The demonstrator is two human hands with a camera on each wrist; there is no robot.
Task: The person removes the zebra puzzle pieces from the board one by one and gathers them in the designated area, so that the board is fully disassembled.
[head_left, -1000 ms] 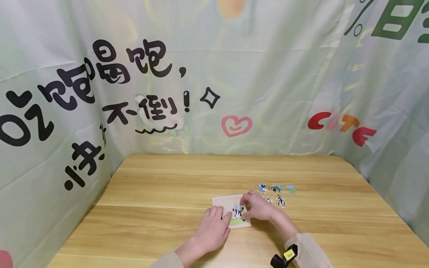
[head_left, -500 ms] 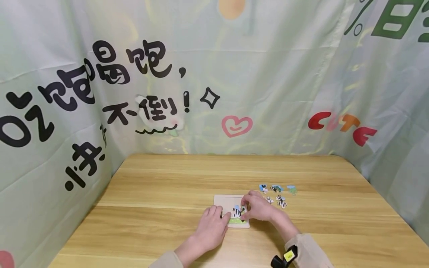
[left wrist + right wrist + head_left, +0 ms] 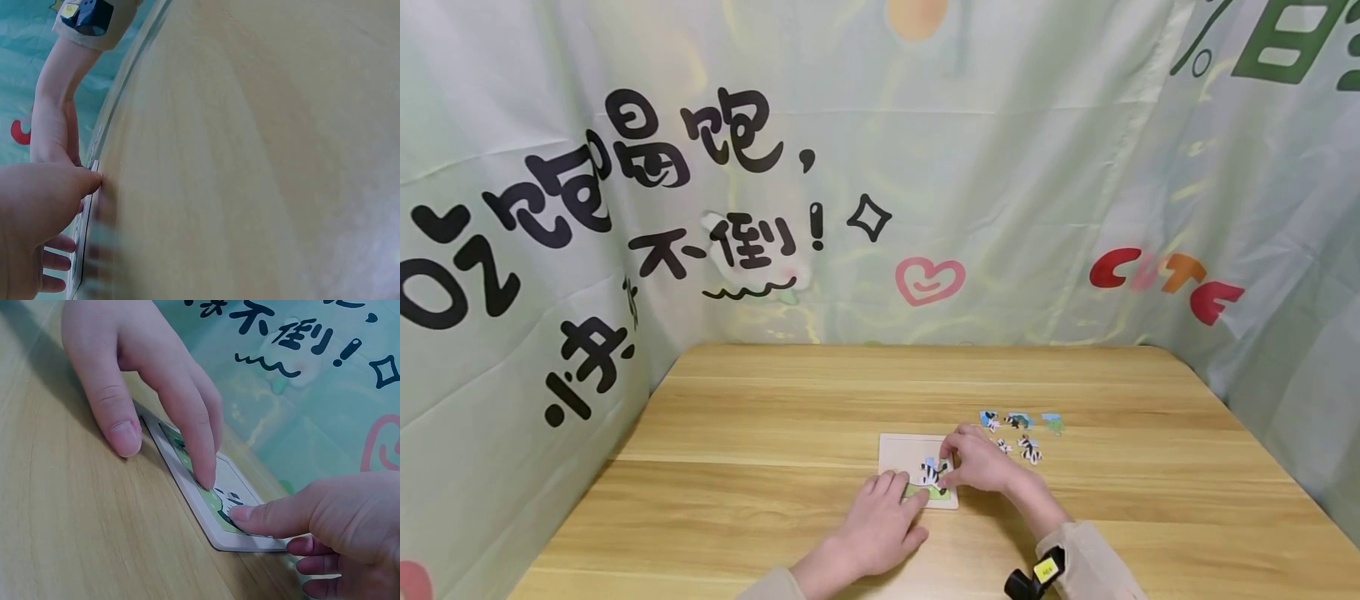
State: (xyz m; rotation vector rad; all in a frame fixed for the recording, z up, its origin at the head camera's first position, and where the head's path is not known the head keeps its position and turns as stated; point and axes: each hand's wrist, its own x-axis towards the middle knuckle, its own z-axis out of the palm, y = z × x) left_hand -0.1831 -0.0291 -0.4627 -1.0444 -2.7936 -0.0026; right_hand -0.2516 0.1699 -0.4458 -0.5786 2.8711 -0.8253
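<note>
Your left hand (image 3: pixel 880 521) lies flat with straight fingers, fingertips (image 3: pixel 203 478) pressing the near-left edge of the square pale wooden puzzle tray (image 3: pixel 901 452) on the light wooden table (image 3: pixel 775 433). Your right hand (image 3: pixel 981 462) presses its thumb on the zebra-printed puzzle piece (image 3: pixel 932 475) seated in the tray's near half, other fingers loosely curled.

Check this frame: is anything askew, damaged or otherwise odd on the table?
Nothing stands out. The puzzle board lies flat on the table, only partly filled, with both hands on it: left hand at its near edge, right hand pressing a zebra piece. Five loose pieces lie right of it.
</note>
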